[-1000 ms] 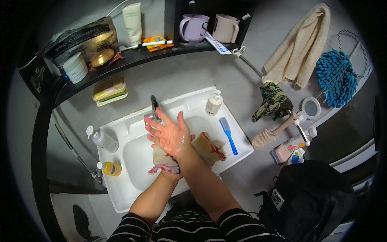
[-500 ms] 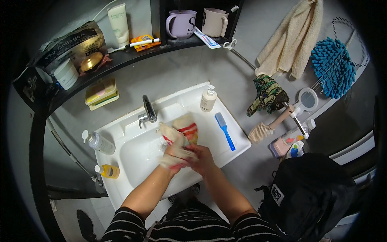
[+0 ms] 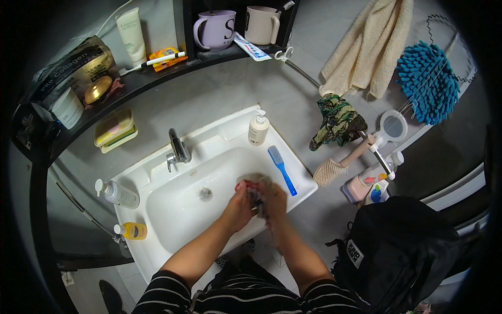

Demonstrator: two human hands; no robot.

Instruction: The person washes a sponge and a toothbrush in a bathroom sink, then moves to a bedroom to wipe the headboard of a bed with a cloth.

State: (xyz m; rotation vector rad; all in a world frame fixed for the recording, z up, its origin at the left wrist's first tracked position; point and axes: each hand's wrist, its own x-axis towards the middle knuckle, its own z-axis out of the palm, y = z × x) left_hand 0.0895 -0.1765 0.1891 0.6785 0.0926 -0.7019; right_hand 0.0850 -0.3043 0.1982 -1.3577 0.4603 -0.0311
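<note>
Over the right part of the white sink [image 3: 157, 209], my left hand [image 3: 238, 208] is closed on a bunched cloth [image 3: 254, 192] with some red showing. My right hand [image 3: 275, 200] grips the other side of the same cloth, its fingers smeared by motion. Most of the cloth is hidden between the two hands or blurred. To the right of my hands, a blue-handled brush [image 3: 282, 170] lies on the sink ledge. The chrome faucet [image 3: 179, 146] stands behind the basin, and no stream of water shows under it.
A pump bottle [image 3: 258, 128] stands at the sink's back corner. Another pump bottle [image 3: 119, 193] and a yellow bottle [image 3: 132, 231] line the left rim. A black backpack [image 3: 402, 251] is at the right. Above runs a dark shelf [image 3: 157, 73] with toiletries and cups.
Both hands have moved right and a little nearer the sink's right rim. The cloth, spread with its stripes showing before, is now bunched between them. The whole view has shifted slightly.
</note>
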